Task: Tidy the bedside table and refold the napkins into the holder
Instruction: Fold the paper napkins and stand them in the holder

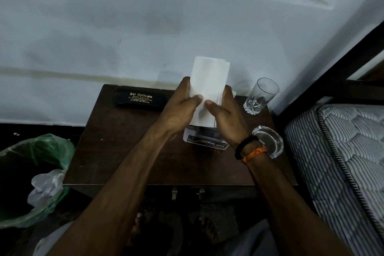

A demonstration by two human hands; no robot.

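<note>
A stack of folded white napkins (208, 81) stands upright above the clear napkin holder (204, 141) on the dark wooden bedside table (124, 151). My left hand (180, 108) grips the stack's left edge, thumb across the front. My right hand (225, 116) grips its right edge, thumb also on the front. The lower end of the stack is level with the holder's top, hidden behind my hands. Only the holder's printed base shows below my hands.
A black spectacle case (140, 100) lies at the table's back left. An empty drinking glass (260, 95) stands at the back right, a glass ashtray (270, 141) by my right wrist. A green-lined bin (35, 176) stands left, a striped mattress (342, 162) right.
</note>
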